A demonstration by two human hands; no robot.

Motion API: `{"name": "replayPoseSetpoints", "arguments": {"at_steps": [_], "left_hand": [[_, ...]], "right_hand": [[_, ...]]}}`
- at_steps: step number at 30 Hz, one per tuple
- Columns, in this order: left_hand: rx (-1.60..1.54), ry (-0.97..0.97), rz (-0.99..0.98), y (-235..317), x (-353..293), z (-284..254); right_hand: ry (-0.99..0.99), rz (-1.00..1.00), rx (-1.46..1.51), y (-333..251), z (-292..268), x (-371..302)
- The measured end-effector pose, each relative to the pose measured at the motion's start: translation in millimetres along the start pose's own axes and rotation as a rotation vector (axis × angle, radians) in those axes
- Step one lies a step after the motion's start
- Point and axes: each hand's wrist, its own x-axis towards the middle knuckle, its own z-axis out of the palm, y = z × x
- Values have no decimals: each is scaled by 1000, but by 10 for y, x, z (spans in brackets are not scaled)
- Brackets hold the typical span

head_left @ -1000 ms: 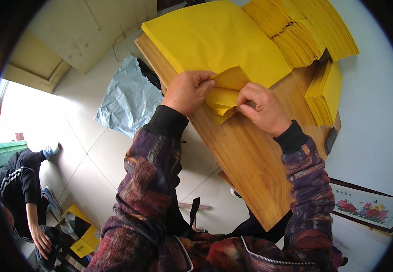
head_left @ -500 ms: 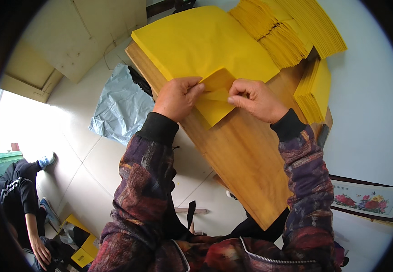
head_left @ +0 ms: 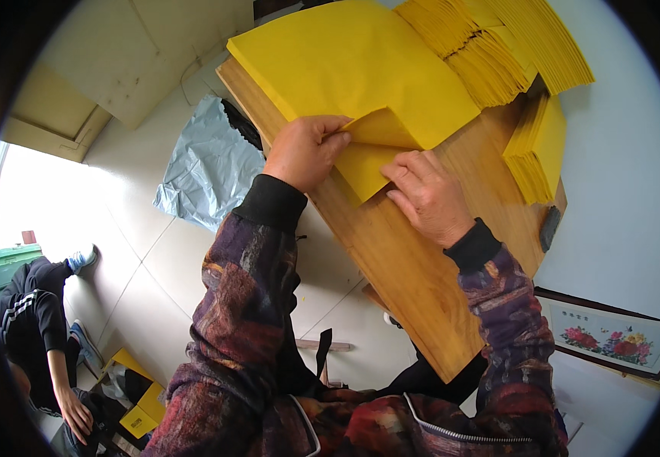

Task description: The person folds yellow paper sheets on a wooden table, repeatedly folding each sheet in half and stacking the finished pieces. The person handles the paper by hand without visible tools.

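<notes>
Centrally, a little above the middle of the frame, we hold a folded yellow sheet (head_left: 360,171) over the edge of a wooden table (head_left: 429,289), in front of a broad yellow pile (head_left: 345,61). Our left hand (head_left: 303,152) pinches the sheet's left side between thumb and fingers. Our right hand (head_left: 433,198) has bent fingers by the sheet's right edge; we cannot tell whether they grip it. To handle the raised flap (head_left: 383,128) well, we should probably keep the left pinch firm and the right fingertips light, since paper may crease easily. As for writing, small dark characters run along the top of a framed flower picture (head_left: 608,343), lower right, and tiny dark print marks a yellow box (head_left: 147,411), lower left. We make out no lettering on the sheet.
</notes>
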Motion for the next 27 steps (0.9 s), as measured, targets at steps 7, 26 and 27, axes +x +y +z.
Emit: {"name": "replayPoseSetpoints", "arguments": {"at_steps": [7,26,27], "left_hand": [[-50,-26,-84,67,-13,-17],[-60,-23,-117,145,-28,-38],[-60,-23,-120,142,-30,-38]], "right_hand": [[-38,-38,-22,151,99,20],[-17,-99,49,156,91,77],[-23,-88,58,156,95,83]]}}
